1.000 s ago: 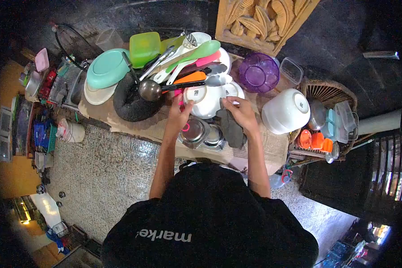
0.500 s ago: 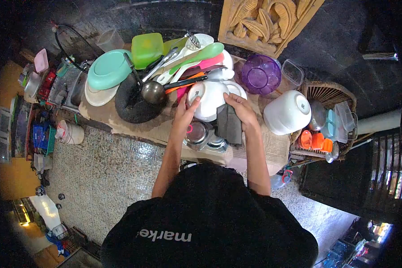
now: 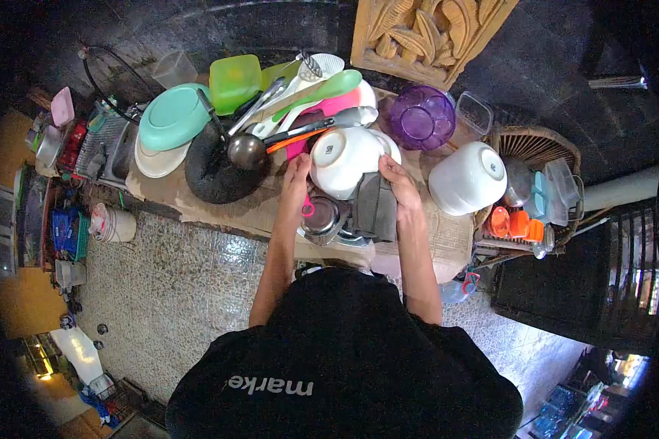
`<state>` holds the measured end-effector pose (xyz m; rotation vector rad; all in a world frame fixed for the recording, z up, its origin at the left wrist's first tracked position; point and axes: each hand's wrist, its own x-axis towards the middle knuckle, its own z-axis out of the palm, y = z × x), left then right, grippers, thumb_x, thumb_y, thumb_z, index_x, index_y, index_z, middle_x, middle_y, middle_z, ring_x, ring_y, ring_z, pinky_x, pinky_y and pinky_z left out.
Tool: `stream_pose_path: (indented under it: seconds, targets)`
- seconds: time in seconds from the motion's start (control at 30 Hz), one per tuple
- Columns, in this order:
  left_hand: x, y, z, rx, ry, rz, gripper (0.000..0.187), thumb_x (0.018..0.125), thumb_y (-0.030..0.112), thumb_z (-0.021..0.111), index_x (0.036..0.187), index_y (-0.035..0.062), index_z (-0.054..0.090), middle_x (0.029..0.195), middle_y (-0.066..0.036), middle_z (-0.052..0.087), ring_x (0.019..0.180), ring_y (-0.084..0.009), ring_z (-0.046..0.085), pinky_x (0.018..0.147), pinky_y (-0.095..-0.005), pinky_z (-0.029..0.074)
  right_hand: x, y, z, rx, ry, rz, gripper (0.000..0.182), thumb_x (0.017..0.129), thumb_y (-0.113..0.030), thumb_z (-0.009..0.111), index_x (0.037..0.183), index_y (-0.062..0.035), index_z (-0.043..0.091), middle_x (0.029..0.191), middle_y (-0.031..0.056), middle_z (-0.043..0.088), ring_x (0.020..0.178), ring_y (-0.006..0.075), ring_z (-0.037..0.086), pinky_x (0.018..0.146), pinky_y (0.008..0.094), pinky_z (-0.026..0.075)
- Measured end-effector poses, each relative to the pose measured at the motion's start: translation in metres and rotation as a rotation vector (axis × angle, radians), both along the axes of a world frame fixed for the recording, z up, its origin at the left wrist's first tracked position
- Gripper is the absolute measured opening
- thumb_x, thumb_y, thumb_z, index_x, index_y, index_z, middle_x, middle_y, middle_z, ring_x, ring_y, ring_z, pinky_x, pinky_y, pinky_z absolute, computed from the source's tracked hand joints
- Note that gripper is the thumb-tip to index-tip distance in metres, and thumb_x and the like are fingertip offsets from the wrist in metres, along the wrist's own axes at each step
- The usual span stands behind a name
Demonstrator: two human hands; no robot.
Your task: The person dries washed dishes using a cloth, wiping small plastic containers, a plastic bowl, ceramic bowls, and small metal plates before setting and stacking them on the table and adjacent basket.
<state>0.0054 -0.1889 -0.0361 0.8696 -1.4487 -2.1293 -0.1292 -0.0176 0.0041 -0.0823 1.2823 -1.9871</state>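
Observation:
A white bowl (image 3: 338, 170), its base and printed mark facing up, is held between my hands over the front of the table. My left hand (image 3: 295, 181) grips the bowl's left side. My right hand (image 3: 403, 189) is closed on a dark grey cloth (image 3: 374, 208), which hangs down against the bowl's right side. Part of another white dish shows behind the bowl, near my right fingertips. Below the bowl sits a shiny metal container (image 3: 321, 219), partly hidden by the cloth, with a small pink ring (image 3: 307, 210) at its left.
Left of my hands lie a black wok (image 3: 212, 172), a metal ladle (image 3: 247, 151) and mint-green plastic ware (image 3: 174, 117). Utensils are piled behind the bowl. A purple bowl (image 3: 422, 118) and stacked white bowls (image 3: 458, 183) stand to the right, beside a wicker basket (image 3: 509, 139).
The bowl has tilted a little, so its base mark shows more fully. My left hand has shifted slightly down its side. The cloth remains in my right hand.

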Motion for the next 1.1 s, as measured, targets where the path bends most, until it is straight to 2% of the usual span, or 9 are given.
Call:
stream_pose_path:
  seconds: [0.17,0.43,0.5,0.6,0.7,0.83,0.87,1.0,1.1]
  targets:
    - [-0.004,-0.016,-0.018,0.002,0.017,-0.01,0.064,0.093,0.052,0.052,0.134,0.0039,0.047,0.13,-0.011,0.054,0.113,-0.022,0.053,0.094,-0.0355,0.041,0.001,0.028,-0.019,-0.293,-0.143,0.095,0.034,0.098,-0.017,0.052,0.127,0.0001,0.05,0.113,0.007,0.063,0.099,0.0143,0.061,0.089,0.0283,0.049]
    - [-0.013,-0.015,0.011,0.464,0.248,-0.039,0.054,0.096,0.041,0.049,0.129,-0.0013,0.043,0.128,-0.018,0.056,0.105,-0.0246,0.059,0.089,-0.0356,0.049,0.032,0.053,-0.002,-0.359,-0.149,-0.033,0.038,0.098,-0.014,0.051,0.133,0.0007,0.046,0.12,0.0089,0.061,0.105,0.017,0.06,0.093,0.031,0.048]
    - [-0.005,-0.013,0.004,0.391,0.212,-0.063,0.055,0.096,0.042,0.05,0.129,-0.0024,0.044,0.128,-0.018,0.056,0.108,-0.0253,0.059,0.09,-0.0351,0.048,0.031,0.066,-0.024,-0.36,-0.078,0.022,0.041,0.097,-0.014,0.052,0.136,-0.0021,0.046,0.123,0.0028,0.058,0.117,0.0122,0.05,0.104,0.0275,0.035]
    - [0.016,-0.002,0.02,-0.023,0.152,-0.13,0.052,0.099,0.04,0.045,0.128,-0.0026,0.05,0.127,-0.015,0.058,0.114,-0.0227,0.057,0.096,-0.0341,0.044,0.043,0.07,-0.023,-0.342,-0.013,-0.033,0.041,0.097,-0.014,0.053,0.136,-0.0025,0.046,0.124,0.003,0.057,0.116,0.0122,0.051,0.102,0.0277,0.038]
    - [0.027,0.027,0.036,-0.051,0.173,-0.077,0.047,0.102,0.036,0.04,0.13,-0.0006,0.05,0.127,-0.012,0.058,0.115,-0.0189,0.056,0.098,-0.0338,0.043,0.059,0.067,0.0,-0.386,-0.093,-0.042,0.042,0.097,-0.015,0.054,0.136,-0.0024,0.045,0.124,0.003,0.057,0.117,0.0123,0.051,0.102,0.0283,0.039]
    - [0.038,0.057,0.062,0.755,0.508,-0.092,0.05,0.103,0.04,0.037,0.135,0.0033,0.047,0.135,-0.008,0.053,0.124,-0.0211,0.051,0.105,-0.0341,0.04,0.068,0.063,0.021,-0.499,-0.126,0.065,0.046,0.096,-0.014,0.055,0.137,-0.0002,0.042,0.128,0.0058,0.054,0.118,0.0136,0.05,0.1,0.0263,0.04]
    - [0.039,0.05,0.04,0.919,0.605,-0.142,0.057,0.1,0.049,0.035,0.139,0.0072,0.043,0.141,-0.008,0.048,0.13,-0.0241,0.045,0.111,-0.0414,0.033,0.068,0.06,0.013,-0.431,-0.11,0.049,0.05,0.094,-0.016,0.059,0.138,-0.0008,0.041,0.129,0.005,0.054,0.118,0.0132,0.05,0.1,0.0262,0.04]
    - [0.045,0.07,0.034,0.872,0.97,-0.247,0.054,0.1,0.047,0.036,0.137,0.0088,0.043,0.146,-0.011,0.04,0.134,-0.0249,0.039,0.114,-0.045,0.028,0.072,0.054,0.009,-0.337,0.001,0.099,0.046,0.093,-0.015,0.061,0.134,0.0016,0.046,0.121,0.0031,0.06,0.113,0.0081,0.052,0.098,0.0238,0.039]
    - [0.047,0.068,0.009,0.964,0.87,-0.076,0.061,0.098,0.056,0.035,0.14,0.0127,0.042,0.146,-0.01,0.042,0.135,-0.0283,0.037,0.115,-0.05,0.022,0.079,0.057,0.032,-0.296,-0.178,0.169,0.042,0.097,-0.025,0.057,0.129,0.0016,0.05,0.117,0.0047,0.061,0.11,0.0094,0.053,0.095,0.0236,0.041]
